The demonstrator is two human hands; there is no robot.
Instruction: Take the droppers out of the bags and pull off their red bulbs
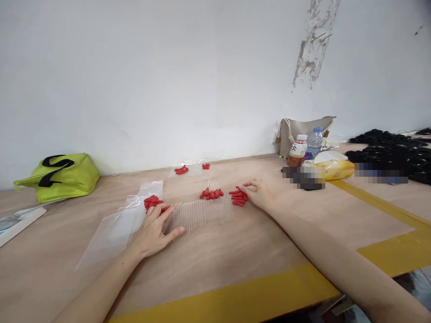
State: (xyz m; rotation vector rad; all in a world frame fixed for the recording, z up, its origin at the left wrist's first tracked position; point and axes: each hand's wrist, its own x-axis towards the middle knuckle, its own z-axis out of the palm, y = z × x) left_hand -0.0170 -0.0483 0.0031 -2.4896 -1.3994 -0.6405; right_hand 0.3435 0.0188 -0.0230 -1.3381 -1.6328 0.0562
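A row of clear thin tubes [204, 212] lies side by side on the table. Behind it, several assembled droppers with red bulbs [211, 194] are fanned out. My left hand [153, 231] rests at the row's left end, its fingers and thumb spread, partly covering a pile of red rubber bulbs [152, 201]. To the right of the row lies a second group of red rubber bulbs [238, 202]. My right hand [258, 193] is over that group, thumb and fingertips pinched on a red bulb at its edge.
Clear zip bags [116, 229] lie at the left. A bag of red bulbs and tubes [191, 169] sits near the wall. Farther out are a yellow-green pouch [67, 177], bottles [298, 150], a beige bag [286, 134], a tissue pack [336, 169] and a black heap [390, 150].
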